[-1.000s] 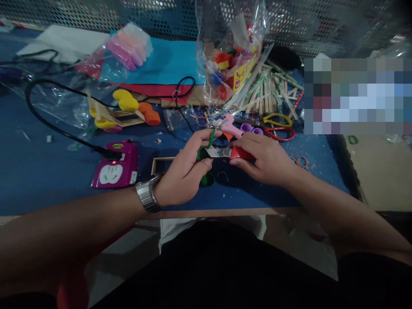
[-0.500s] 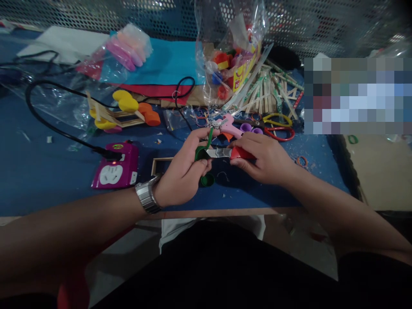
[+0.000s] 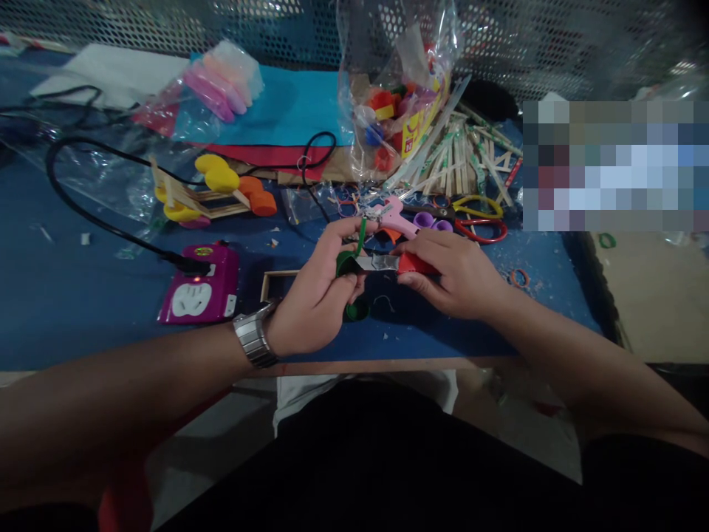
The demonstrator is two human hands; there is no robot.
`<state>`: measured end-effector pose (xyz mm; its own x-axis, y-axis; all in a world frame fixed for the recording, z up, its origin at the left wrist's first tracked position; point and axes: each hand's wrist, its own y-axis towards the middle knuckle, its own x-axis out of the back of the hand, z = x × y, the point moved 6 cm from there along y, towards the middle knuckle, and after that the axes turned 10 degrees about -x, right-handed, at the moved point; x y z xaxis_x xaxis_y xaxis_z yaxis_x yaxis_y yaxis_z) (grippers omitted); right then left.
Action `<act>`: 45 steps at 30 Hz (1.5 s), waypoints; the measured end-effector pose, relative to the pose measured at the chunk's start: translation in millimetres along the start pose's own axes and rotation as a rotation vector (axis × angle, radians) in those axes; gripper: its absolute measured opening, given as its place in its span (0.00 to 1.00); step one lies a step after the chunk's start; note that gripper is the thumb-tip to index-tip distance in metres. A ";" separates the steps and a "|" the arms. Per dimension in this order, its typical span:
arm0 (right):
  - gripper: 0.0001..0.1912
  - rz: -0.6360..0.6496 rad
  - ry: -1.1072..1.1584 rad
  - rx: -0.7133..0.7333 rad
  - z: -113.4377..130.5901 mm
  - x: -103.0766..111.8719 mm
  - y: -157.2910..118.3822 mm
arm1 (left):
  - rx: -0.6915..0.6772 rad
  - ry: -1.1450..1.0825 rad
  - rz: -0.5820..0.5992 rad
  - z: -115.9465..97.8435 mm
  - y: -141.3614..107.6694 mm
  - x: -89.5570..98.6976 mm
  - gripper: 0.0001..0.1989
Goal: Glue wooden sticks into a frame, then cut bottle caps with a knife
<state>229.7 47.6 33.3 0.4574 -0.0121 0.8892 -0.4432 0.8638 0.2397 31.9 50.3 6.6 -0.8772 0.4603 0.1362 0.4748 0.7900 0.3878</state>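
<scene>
Green plastic cap (image 3: pixel 346 263) pinched in left hand (image 3: pixel 315 295) above blue tabletop (image 3: pixel 111 303); right hand (image 3: pixel 457 272) grips red-handled knife (image 3: pixel 386 263), blade at cap. Slip off curved plastic could cut left hand.

The person's left forearm (image 3: pixel 138 377) extends from the lower left, rising gently towards the wrist. The left hand (image 3: pixel 313 307) is curled, with its index finger (image 3: pixel 344 230) arched above and its thumb (image 3: pixel 339 292) pressing from below. The right forearm (image 3: pixel 576 347) slants from the lower right; the right hand (image 3: pixel 451 272) is closed in a firm grip, knuckles upward. Both hands face each other, near but not touching.
</scene>
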 end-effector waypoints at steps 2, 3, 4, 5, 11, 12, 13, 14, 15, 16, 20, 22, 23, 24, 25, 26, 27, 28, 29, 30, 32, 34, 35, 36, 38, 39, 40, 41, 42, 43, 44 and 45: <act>0.29 -0.004 0.005 0.011 1.5 0.7 -0.3 | -0.001 -0.007 0.001 -0.5 0.2 -0.2 0.32; 0.28 -0.006 0.009 0.015 2.1 1.3 -0.4 | 0.000 -0.014 0.001 -0.7 0.3 -0.4 0.32; 0.28 -0.009 0.016 0.017 2.6 1.9 -0.5 | 0.002 -0.023 0.000 -0.9 0.4 -0.7 0.32; 0.28 -0.010 0.023 0.018 2.9 2.5 -0.6 | 0.006 -0.029 -0.003 -1.1 0.4 -0.9 0.32; 0.28 -0.011 0.006 0.023 3.3 2.2 -0.4 | 0.017 -0.022 0.001 -1.6 -0.2 -1.2 0.32; 0.29 -0.009 -0.003 0.025 3.1 1.5 -0.4 | 0.015 -0.022 0.007 -1.3 -0.3 -1.3 0.33; 0.29 -0.007 -0.010 0.027 2.9 0.7 -0.4 | 0.012 -0.024 0.012 -0.7 -0.4 -1.3 0.33; 0.30 -0.006 -0.016 0.029 2.7 -0.1 -0.4 | 0.010 -0.027 0.015 0.0 -0.3 -1.4 0.33; 0.31 -0.005 -0.021 0.029 2.4 -0.7 -0.5 | 0.004 -0.029 0.017 0.7 -0.2 -1.4 0.33; 0.31 -0.006 -0.023 0.026 2.0 -1.2 -0.7 | -0.006 -0.034 0.018 1.2 0.0 -1.6 0.34; 0.33 0.008 -0.049 0.011 0.5 -2.4 -0.9 | -0.043 -0.073 0.019 2.2 1.4 -3.4 0.34; 0.33 0.035 -0.045 -0.002 -0.3 -2.9 -0.5 | -0.048 -0.092 0.016 2.2 2.0 -3.8 0.33; 0.33 0.055 -0.044 -0.019 -1.3 -3.2 -0.1 | -0.049 -0.096 0.015 2.1 2.3 -3.9 0.33; 0.34 0.073 -0.041 -0.038 -2.3 -3.3 0.3 | -0.052 -0.098 0.013 1.7 2.6 -3.8 0.33; 0.34 0.094 -0.040 -0.058 -3.4 -3.7 0.6 | -0.054 -0.097 0.014 1.3 2.9 -3.8 0.32; 0.34 0.113 -0.040 -0.075 -4.3 -3.9 0.9 | -0.058 -0.095 0.017 0.8 3.1 -3.8 0.32; 0.34 0.128 -0.040 -0.087 -4.8 -4.1 1.1 | -0.059 -0.094 0.018 0.4 3.3 -3.7 0.32; 0.35 0.140 -0.041 -0.094 -5.0 -4.2 1.1 | -0.056 -0.095 0.021 0.4 3.5 -3.8 0.32; 0.35 0.148 -0.042 -0.098 -5.0 -4.3 1.1 | -0.051 -0.099 0.021 0.7 3.6 -3.8 0.32; 0.35 0.151 -0.043 -0.098 -4.7 -4.3 0.9 | -0.045 -0.104 0.020 1.2 3.7 -3.7 0.31; 0.34 0.154 -0.043 -0.102 -4.3 -4.3 0.4 | -0.032 -0.115 0.019 3.0 4.0 -3.6 0.31; 0.34 0.156 -0.041 -0.113 -4.3 -4.3 -0.2 | -0.026 -0.120 0.022 5.1 4.2 -3.6 0.31; 0.34 0.156 -0.043 -0.120 -4.4 -4.3 -0.3 | -0.026 -0.122 0.022 5.9 4.3 -3.5 0.32; 0.34 0.157 -0.049 -0.129 -4.9 -4.2 -0.2 | -0.025 -0.125 0.021 6.4 4.3 -3.5 0.32; 0.33 0.169 -0.077 -0.157 -6.8 -4.7 0.4 | -0.031 -0.129 0.015 5.9 4.2 -3.4 0.33; 0.32 0.179 -0.098 -0.175 -8.3 -5.2 0.8 | -0.040 -0.129 0.014 4.8 4.1 -3.5 0.33; 0.30 0.192 -0.120 -0.196 -10.1 -5.9 1.2 | -0.053 -0.127 0.014 3.1 4.0 -3.6 0.32; 0.28 0.205 -0.138 -0.216 -11.9 -6.6 1.4 | -0.067 -0.124 0.014 1.3 3.9 -3.7 0.32; 0.26 0.213 -0.150 -0.233 -13.5 -7.0 1.5 | -0.082 -0.119 0.014 -0.5 3.8 -3.8 0.32; 0.26 0.211 -0.154 -0.242 -14.5 -6.8 1.5 | -0.092 -0.112 0.015 -1.9 3.7 -3.7 0.32; 0.26 0.198 -0.151 -0.245 -15.1 -6.0 1.4 | -0.090 -0.103 0.014 -2.3 3.7 -3.5 0.32; 0.27 0.177 -0.143 -0.241 -15.1 -4.6 1.1 | -0.078 -0.094 0.012 -1.8 3.8 -3.2 0.32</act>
<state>238.8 56.2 23.6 0.2688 0.0928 0.9587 -0.3030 0.9530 -0.0073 36.4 51.1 9.2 -0.8592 0.5085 0.0565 0.4751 0.7520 0.4568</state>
